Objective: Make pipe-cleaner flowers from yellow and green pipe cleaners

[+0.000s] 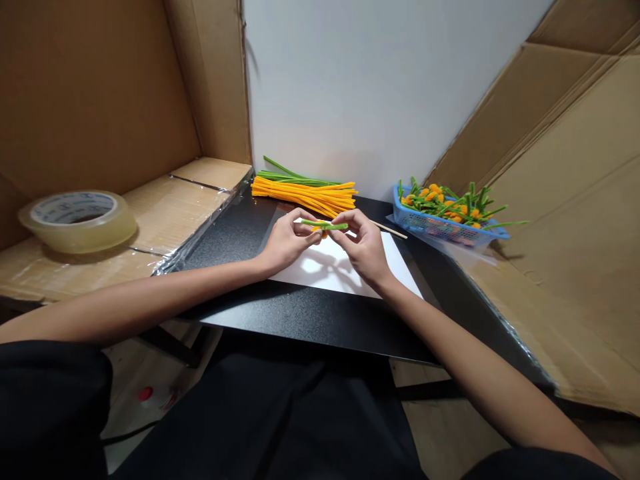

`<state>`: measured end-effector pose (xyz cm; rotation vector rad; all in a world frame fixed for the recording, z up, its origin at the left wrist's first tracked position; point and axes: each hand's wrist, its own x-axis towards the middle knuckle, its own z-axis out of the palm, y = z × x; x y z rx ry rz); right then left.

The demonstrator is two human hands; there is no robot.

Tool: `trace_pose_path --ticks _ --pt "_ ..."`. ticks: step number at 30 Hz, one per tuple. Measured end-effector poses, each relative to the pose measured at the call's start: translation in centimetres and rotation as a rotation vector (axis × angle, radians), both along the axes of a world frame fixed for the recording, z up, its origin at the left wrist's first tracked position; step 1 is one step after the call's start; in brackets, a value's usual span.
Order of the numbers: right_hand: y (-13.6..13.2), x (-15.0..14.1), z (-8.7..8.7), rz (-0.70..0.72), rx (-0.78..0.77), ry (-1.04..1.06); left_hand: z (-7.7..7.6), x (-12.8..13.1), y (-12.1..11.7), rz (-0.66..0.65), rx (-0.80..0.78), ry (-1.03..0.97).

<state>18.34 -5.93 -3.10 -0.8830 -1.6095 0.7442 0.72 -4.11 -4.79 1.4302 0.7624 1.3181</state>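
Observation:
Between my two hands, above a white sheet of paper (320,270), is a small piece of green and orange pipe cleaners (336,227). My left hand (287,243) pinches its left side with thumb and fingertips. My right hand (364,250) pinches the right side in the same way. The orange part sits below the green strip, partly covered by fingertips. Just beyond my hands lies a bundle of orange pipe cleaners (305,193), with green pipe cleaners (287,176) behind it. A thin wooden stick (390,230) rests to the right of my right hand.
A blue basket (440,228) full of green and orange pipe-cleaner pieces stands at the back right. On cardboard at the left lies a roll of clear tape (80,220). Cardboard walls (575,167) and a white panel (375,93) enclose the black table (280,313).

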Motion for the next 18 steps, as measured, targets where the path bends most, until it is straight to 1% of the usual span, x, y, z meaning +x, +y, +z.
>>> trace_pose_path --ticks 4,7,11,14,18 --pt "0.20 0.34 0.12 0.020 -0.006 0.005 -0.07 0.08 -0.04 -0.032 -0.006 0.009" --pt "0.20 0.37 0.18 0.005 -0.008 -0.014 -0.14 0.07 -0.12 -0.008 0.010 0.043" --pt "-0.07 0.27 0.46 -0.016 0.011 -0.037 -0.28 0.06 -0.23 0.036 0.089 0.095" --pt "-0.12 0.34 0.70 0.006 0.007 -0.049 -0.29 0.10 -0.32 0.061 0.139 0.095" --pt "0.11 0.59 0.82 0.050 -0.014 -0.074 -0.25 0.12 -0.28 0.073 0.150 0.111"
